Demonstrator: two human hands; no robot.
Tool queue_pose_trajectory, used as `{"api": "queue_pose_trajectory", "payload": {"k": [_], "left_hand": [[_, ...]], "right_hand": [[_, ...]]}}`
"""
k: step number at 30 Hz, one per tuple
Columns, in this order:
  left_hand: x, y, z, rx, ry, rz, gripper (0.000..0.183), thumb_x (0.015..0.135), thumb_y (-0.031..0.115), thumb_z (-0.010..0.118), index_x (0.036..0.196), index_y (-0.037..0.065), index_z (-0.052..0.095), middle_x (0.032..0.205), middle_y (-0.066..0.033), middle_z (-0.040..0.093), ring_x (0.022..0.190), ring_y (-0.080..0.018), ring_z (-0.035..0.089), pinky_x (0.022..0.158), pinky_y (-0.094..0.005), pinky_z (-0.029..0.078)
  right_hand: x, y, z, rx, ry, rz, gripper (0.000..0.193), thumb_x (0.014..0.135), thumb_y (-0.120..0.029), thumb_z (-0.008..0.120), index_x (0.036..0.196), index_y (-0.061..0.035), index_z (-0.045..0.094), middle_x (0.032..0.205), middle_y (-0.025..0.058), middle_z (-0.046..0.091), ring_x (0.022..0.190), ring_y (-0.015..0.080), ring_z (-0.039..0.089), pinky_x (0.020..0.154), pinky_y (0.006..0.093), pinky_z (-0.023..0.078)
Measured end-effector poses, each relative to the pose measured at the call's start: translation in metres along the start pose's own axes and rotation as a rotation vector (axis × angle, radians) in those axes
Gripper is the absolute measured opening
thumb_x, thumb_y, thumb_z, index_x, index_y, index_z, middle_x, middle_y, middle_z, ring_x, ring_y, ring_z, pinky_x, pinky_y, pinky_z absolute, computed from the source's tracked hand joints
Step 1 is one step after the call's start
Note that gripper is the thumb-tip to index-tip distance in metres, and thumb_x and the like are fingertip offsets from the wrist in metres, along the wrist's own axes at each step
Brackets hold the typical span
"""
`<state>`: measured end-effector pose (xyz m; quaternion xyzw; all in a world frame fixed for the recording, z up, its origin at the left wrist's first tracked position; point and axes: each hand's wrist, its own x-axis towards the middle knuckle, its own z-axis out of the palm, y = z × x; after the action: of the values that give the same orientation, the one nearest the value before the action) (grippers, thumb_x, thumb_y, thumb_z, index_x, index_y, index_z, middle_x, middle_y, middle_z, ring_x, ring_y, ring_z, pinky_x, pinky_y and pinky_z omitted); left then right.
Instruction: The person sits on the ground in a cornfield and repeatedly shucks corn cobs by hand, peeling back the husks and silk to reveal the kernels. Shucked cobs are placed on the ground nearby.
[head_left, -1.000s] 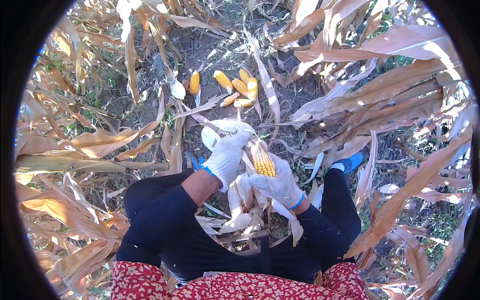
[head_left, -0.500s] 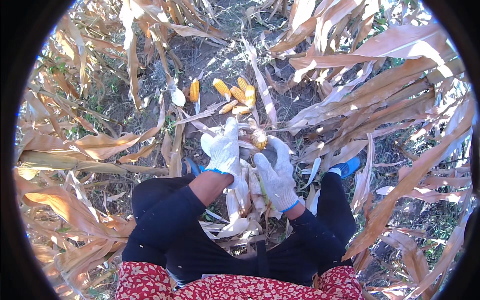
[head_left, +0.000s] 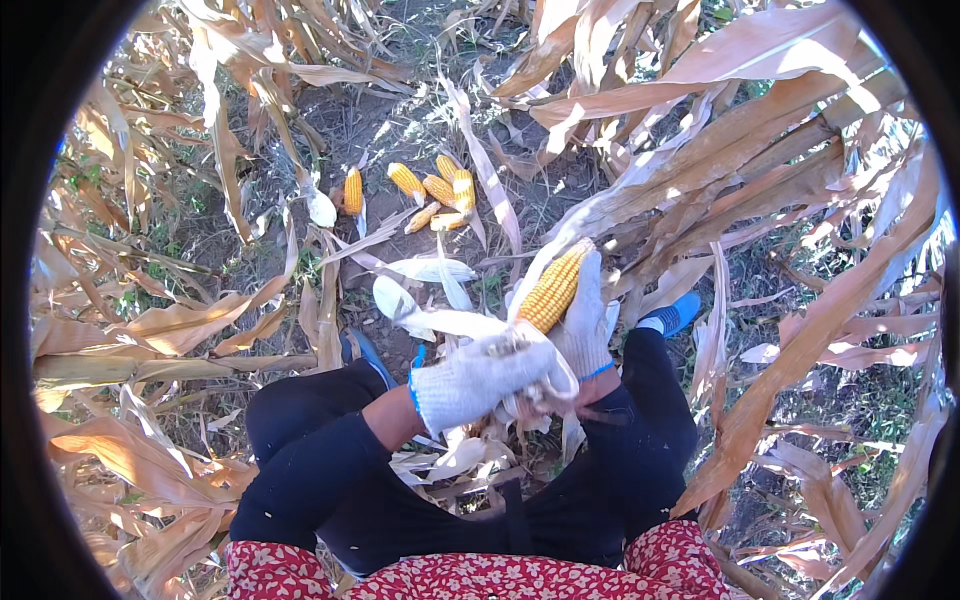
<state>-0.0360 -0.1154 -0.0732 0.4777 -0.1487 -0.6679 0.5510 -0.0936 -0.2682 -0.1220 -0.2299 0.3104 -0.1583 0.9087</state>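
A yellow ear of corn (head_left: 553, 290) is held tilted in front of me, its kernels bare along most of its length. My right hand (head_left: 588, 325), in a white knitted glove, is closed round the ear's right side. At the ear's lower end, my left hand (head_left: 482, 378), gloved alike, is closed on pale corn husk (head_left: 470, 323) that hangs off to the left. Some of the left fingers are smeared by motion. Beneath the hands lies a heap of stripped husks (head_left: 465, 455), partly hidden by them.
Several bare yellow ears (head_left: 438, 188) lie on the ground ahead, and another ear (head_left: 353, 190) sits to their left. Dry corn stalks and leaves (head_left: 700, 210) lean in from the right; more stalks (head_left: 180, 365) lie at left. My bent knees frame the husk heap.
The ear has come nearer and turned, showing its long kernel side. My left hand has moved down and right to the ear's base, with husk now pulled away from it.
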Motion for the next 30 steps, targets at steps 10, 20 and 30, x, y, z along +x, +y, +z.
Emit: {"api": "queue_pose_trajectory", "payload": {"k": [10, 20, 30], "left_hand": [[-0.013, 0.013, -0.009, 1.222, -0.081, 0.125, 0.052, 0.096, 0.059, 0.053, 0.120, 0.016, 0.071, 0.103, -0.0170, 0.071, 0.099, -0.0338, 0.069, 0.089, -0.0414, 0.053], [0.020, 0.003, -0.007, 1.244, 0.623, 0.278, 0.067, 0.078, 0.035, 0.077, 0.135, 0.008, 0.055, 0.123, -0.0210, 0.061, 0.120, -0.0371, 0.058, 0.101, -0.0466, 0.047], [0.040, -0.045, -0.021, 0.852, 0.398, -0.103, 0.053, 0.085, 0.036, 0.075, 0.125, 0.004, 0.061, 0.105, -0.0132, 0.073, 0.097, -0.0271, 0.071, 0.088, -0.0383, 0.053]], "right_hand": [[0.024, -0.025, -0.026, -0.309, 0.262, -0.430, 0.023, 0.096, -0.028, 0.069, 0.101, -0.0105, 0.055, 0.076, 0.0023, 0.061, 0.059, 0.0170, 0.062, 0.055, 0.0314, 0.055], [-0.005, 0.016, 0.001, -0.334, 0.030, -0.406, 0.026, 0.098, -0.018, 0.068, 0.115, -0.0076, 0.051, 0.099, 0.0031, 0.062, 0.083, 0.0100, 0.062, 0.072, 0.0262, 0.054], [-0.028, 0.015, 0.002, -0.222, -0.076, -0.139, 0.034, 0.104, -0.041, 0.055, 0.113, -0.0082, 0.053, 0.094, 0.0071, 0.063, 0.084, 0.0210, 0.065, 0.077, 0.0380, 0.057]]}}
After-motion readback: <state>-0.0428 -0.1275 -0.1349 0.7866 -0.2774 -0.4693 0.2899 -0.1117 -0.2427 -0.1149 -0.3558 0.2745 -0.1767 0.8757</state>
